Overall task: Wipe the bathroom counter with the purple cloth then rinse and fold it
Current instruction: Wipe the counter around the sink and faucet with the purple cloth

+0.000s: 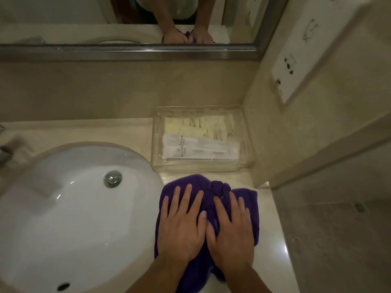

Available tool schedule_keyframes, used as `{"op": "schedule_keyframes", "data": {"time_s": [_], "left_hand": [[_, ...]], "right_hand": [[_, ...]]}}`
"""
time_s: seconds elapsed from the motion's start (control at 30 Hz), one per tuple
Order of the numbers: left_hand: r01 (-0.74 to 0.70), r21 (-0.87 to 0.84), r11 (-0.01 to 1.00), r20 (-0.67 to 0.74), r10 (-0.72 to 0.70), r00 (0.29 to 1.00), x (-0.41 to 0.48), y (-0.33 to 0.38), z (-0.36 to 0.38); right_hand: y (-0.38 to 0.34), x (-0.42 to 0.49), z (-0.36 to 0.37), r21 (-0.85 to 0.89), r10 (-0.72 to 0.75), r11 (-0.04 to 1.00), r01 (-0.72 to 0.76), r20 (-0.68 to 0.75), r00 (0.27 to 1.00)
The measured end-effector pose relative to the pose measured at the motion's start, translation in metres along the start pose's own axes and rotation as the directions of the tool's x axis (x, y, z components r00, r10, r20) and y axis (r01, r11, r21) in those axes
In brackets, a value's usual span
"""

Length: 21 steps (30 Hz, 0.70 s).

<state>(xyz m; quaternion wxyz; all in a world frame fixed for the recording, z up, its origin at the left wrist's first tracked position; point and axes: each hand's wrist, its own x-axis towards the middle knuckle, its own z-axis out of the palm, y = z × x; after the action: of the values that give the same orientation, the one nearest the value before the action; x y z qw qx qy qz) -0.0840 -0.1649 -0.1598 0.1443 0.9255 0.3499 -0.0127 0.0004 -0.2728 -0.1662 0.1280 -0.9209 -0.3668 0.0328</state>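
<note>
We look down at a pale stone worktop (271, 229); a bunched purple cloth (209, 193) lies on it, just right of the white oval sink (74, 197) and near the front edge. Our left hand (182, 225) presses flat on the cloth's left half, fingers straight and slightly spread; our right hand (230, 231) presses flat beside it in the same way, thumbs nearly touching. Behind the cloth, close to the corner, stands a clear plastic tray (201, 167) holding white and cream toiletry packets (201, 142). The sink's metal drain (112, 179) shows in the basin; part of a tap (5, 153) blurs at the left edge. A framed mirror (63, 17) above reflects both hands on the cloth; a white socket plate (296, 66) sits on the right wall.
</note>
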Motion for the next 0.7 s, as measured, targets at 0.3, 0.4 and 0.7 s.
{"op": "schedule_keyframes", "data": {"time_s": [0.3,0.4,0.7], "left_hand": [[-0.001,-0.035,0.999,0.014,0.002,1.000,0.066,-0.014,-0.012],[-0.006,-0.038,0.999,0.006,0.006,1.000,0.067,-0.012,-0.013],[-0.026,-0.005,1.000,-0.007,0.026,1.000,0.047,0.004,-0.006]], "right_hand": [[-0.011,0.065,0.011,0.036,0.008,0.999,-0.005,-0.098,0.995],[-0.010,0.067,0.009,0.049,0.002,0.999,0.003,-0.101,0.995],[0.014,0.046,-0.004,0.038,-0.021,0.999,0.020,0.024,0.999]]}}
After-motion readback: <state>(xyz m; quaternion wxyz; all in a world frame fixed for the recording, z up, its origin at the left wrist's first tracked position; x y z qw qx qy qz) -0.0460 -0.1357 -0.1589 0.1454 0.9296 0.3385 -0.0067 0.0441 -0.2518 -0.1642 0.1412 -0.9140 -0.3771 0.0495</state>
